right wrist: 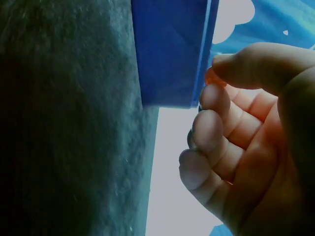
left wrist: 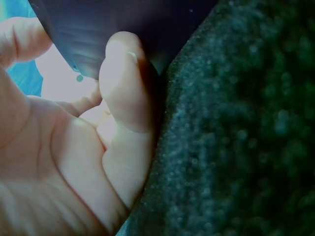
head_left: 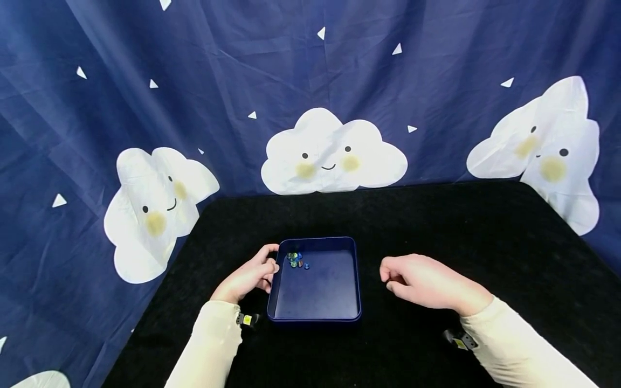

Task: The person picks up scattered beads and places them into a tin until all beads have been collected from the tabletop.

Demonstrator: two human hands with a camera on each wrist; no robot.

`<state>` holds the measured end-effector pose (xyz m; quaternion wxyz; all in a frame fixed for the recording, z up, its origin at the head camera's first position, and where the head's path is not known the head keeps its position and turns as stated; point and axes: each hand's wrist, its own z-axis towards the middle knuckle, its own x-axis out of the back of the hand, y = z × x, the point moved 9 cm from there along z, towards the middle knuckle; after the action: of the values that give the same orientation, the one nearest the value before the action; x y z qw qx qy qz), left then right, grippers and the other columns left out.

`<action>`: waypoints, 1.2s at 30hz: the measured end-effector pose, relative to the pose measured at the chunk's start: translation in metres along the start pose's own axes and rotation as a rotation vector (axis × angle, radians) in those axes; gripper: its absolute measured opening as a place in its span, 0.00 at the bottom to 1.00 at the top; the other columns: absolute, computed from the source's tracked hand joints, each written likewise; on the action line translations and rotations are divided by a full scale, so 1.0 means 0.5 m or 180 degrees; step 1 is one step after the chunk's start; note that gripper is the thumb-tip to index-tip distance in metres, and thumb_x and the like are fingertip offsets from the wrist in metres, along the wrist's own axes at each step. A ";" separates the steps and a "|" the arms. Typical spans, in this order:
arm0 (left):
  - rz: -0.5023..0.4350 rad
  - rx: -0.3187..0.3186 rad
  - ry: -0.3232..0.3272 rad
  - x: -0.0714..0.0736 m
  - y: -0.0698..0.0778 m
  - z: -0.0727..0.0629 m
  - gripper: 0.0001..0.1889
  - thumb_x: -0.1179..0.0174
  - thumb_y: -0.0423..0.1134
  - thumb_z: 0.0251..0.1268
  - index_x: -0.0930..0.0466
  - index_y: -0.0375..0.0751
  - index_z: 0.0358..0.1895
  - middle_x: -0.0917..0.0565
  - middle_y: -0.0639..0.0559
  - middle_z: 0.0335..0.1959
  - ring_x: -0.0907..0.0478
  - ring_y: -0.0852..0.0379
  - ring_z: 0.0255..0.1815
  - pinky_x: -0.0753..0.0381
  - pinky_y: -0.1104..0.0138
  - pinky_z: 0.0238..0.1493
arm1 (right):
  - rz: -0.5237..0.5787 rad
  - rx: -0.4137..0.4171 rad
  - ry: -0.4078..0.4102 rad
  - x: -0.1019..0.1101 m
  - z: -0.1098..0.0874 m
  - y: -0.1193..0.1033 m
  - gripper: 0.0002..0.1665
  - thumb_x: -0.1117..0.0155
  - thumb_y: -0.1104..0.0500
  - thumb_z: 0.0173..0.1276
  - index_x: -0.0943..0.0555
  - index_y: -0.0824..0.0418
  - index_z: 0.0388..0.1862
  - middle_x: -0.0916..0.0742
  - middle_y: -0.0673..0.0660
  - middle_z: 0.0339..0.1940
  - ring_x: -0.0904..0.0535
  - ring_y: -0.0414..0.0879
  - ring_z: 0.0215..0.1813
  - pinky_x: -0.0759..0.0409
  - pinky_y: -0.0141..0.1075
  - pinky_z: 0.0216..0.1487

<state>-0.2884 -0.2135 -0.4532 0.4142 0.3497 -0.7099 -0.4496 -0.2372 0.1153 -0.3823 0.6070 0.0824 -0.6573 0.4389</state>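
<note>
A shallow navy blue square tray [head_left: 317,299] stands on the black cloth. Several small glass marbles [head_left: 295,260], some blue, green and amber, lie together in its far left corner. My left hand [head_left: 253,272] holds the tray's left side, the index finger at the far corner and the thumb at the rim. In the left wrist view, one finger [left wrist: 123,73] presses the outer wall. To the right of the tray and apart from it is my right hand [head_left: 419,280], fingers curled and thumb close to the index fingertip. An orange-red glow shows there, with no object distinct between them.
Black cloth [head_left: 417,221] covers the table all round the tray. Behind and at both sides hangs a dark blue curtain [head_left: 233,59] with white clouds. A small camera device [head_left: 248,319] is strapped at the left wrist, another device [head_left: 461,340] at the right.
</note>
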 end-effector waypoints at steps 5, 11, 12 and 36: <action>-0.0026 -0.0047 -0.0045 -0.004 0.001 0.002 0.30 0.48 0.35 0.68 0.44 0.46 0.73 0.27 0.44 0.37 0.27 0.52 0.28 0.20 0.64 0.27 | -0.0102 0.0061 0.0046 -0.025 0.019 -0.009 0.14 0.35 0.61 0.63 0.25 0.40 0.34 0.27 0.34 0.21 0.29 0.32 0.26 0.26 0.32 0.33; -0.0003 -0.0086 -0.0004 0.002 0.010 0.001 0.30 0.48 0.34 0.67 0.43 0.46 0.72 0.28 0.44 0.37 0.26 0.51 0.29 0.20 0.64 0.27 | -0.0061 0.0099 0.0041 -0.036 0.024 -0.004 0.13 0.35 0.62 0.63 0.25 0.41 0.33 0.27 0.34 0.22 0.29 0.32 0.28 0.25 0.33 0.35; 0.0002 -0.0087 0.0003 0.003 0.009 0.001 0.30 0.48 0.34 0.67 0.43 0.46 0.72 0.28 0.44 0.38 0.26 0.51 0.29 0.20 0.64 0.27 | -0.0052 0.0100 0.0032 -0.036 0.025 -0.003 0.13 0.35 0.62 0.63 0.24 0.41 0.34 0.26 0.35 0.22 0.28 0.32 0.28 0.25 0.33 0.36; -0.0026 -0.0038 -0.0016 0.003 -0.002 0.000 0.30 0.49 0.34 0.66 0.43 0.46 0.72 0.27 0.45 0.39 0.25 0.53 0.29 0.20 0.64 0.27 | 0.0054 0.0274 0.0322 -0.057 0.041 -0.073 0.10 0.34 0.57 0.65 0.25 0.41 0.34 0.26 0.35 0.24 0.29 0.31 0.27 0.27 0.30 0.31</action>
<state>-0.2889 -0.2150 -0.4539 0.4128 0.3489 -0.7068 -0.4564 -0.2215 0.0674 -0.3872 0.6317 0.0806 -0.6070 0.4755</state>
